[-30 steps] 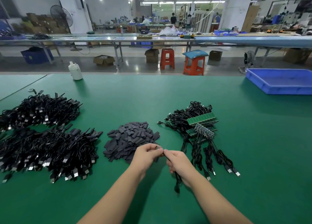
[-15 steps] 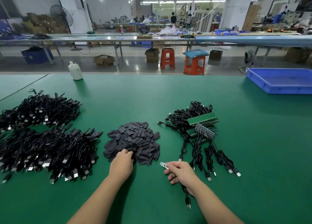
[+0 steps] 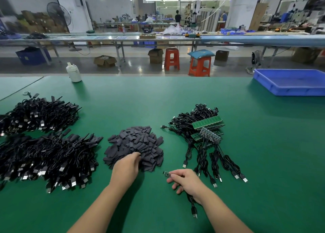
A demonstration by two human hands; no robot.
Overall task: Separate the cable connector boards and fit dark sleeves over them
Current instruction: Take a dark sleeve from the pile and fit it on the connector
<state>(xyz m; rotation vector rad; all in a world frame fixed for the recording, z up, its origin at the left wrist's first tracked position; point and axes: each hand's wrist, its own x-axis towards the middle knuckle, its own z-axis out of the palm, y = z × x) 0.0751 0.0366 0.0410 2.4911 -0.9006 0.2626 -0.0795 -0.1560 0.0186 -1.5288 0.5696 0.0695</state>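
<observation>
My right hand [image 3: 189,181] pinched one separated connector board [image 3: 167,174] between thumb and fingertips, the small board poking out to the left just above the mat, its cable [image 3: 192,206] trailing back under the wrist to a plug near the table's front; my left hand [image 3: 125,168] lay on the near edge of the pile of dark sleeves [image 3: 135,145], fingers curled down into it; whether they had closed on a sleeve I could not tell, since the fingertips were buried.

The step in hand, as I judged it, was picking a single sleeve; I would want to lift just one from the loose edge instead of digging, find its open end, and bring it to the board rather than the board to it; the right hand's pinch sat well back on the cable end, which I thought left the board free to enter the sleeve straight; a skewed start could snag the board's corners.

The green mat [image 3: 175,95] carried the unseparated boards with cables [image 3: 207,127] to the right and two heaps of black cables [image 3: 44,144] on the left; a white bottle [image 3: 73,73] stood at the far edge, a blue tray [image 3: 290,82] at far right; beyond were long benches, orange stools [image 3: 199,66], cartons and a fan [image 3: 59,15].
</observation>
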